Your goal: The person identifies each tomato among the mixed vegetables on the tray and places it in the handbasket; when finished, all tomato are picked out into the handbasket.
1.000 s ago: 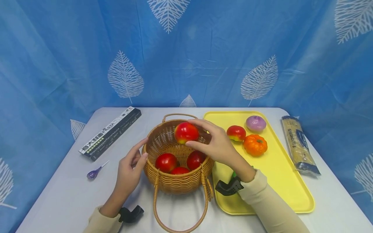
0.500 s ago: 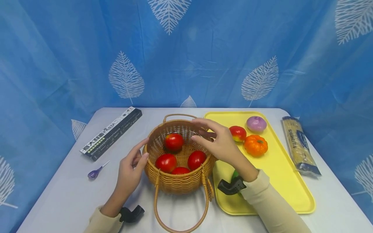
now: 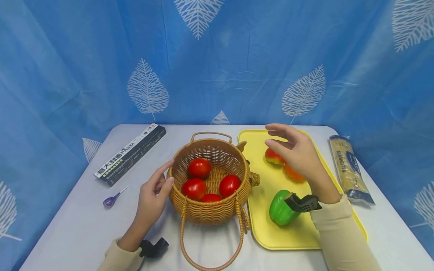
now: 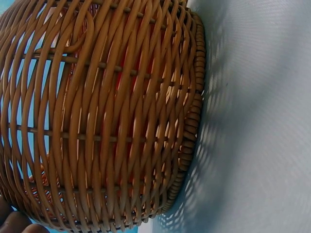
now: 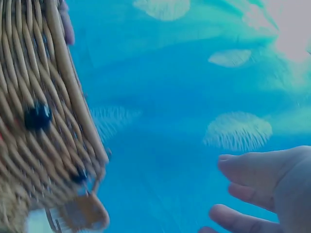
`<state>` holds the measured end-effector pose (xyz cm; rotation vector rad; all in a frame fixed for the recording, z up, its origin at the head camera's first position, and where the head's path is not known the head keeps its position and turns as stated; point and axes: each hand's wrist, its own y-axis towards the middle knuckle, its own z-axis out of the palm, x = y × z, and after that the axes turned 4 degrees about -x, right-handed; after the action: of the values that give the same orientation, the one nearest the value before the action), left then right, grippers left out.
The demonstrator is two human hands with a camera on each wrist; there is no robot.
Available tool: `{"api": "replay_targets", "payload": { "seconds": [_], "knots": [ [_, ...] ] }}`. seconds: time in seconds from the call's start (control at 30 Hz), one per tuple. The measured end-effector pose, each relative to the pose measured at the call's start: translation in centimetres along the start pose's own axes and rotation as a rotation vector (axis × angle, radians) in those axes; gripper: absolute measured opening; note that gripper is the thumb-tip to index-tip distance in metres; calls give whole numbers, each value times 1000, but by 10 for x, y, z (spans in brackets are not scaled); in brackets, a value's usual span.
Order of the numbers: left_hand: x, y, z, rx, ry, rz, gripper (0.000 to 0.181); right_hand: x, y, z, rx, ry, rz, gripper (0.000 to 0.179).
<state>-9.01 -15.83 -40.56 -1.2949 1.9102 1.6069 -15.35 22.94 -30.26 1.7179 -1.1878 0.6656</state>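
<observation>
A wicker basket (image 3: 207, 214) stands in the middle of the head view with several glossy red fruits (image 3: 199, 168) inside. My left hand (image 3: 151, 195) touches its left rim, thumb and index finger apart; in the left wrist view only its fingertips (image 4: 22, 224) show against the weave. My right hand (image 3: 298, 150) hovers above the yellow tray (image 3: 271, 241), fingers loosely bent and holding nothing. Beneath it are a red-yellow fruit (image 3: 274, 156) and a partly covered orange pumpkin (image 3: 292, 173). A green bell pepper (image 3: 282, 209) lies nearer, by the right wrist. The purple onion is hidden.
A black-and-white pasta box (image 3: 130, 154) and a purple-wrapped lollipop (image 3: 110, 201) lie on the left. A spaghetti packet (image 3: 349, 167) lies right of the tray. One basket handle (image 3: 210, 268) hangs toward the front; the other (image 3: 211, 133) stands at the back.
My right hand let go of a red fruit in the basket, then moved right over the tray. The fruit settled at the basket's back left. My left hand stayed at the rim.
</observation>
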Motion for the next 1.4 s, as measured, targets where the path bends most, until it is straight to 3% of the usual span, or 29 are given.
{"api": "replay_targets", "payload": {
  "seconds": [0.2,0.5,0.73,0.93,1.4],
  "knots": [
    [-1,-1,1,-6,-2,8,48,-15,4,-15,29,-117,67,45],
    [-1,0,1,-4,-1,2,49,-43,9,-27,141,-224,117,56],
    [-5,2,0,-5,7,-4,48,-58,12,-31,128,-229,184,59],
    [-11,3,-1,-6,-1,-5,47,-68,13,-32,150,-240,191,58],
    [3,1,-1,-1,-1,7,50,-88,14,-29,260,-290,110,52]
  ]
}}
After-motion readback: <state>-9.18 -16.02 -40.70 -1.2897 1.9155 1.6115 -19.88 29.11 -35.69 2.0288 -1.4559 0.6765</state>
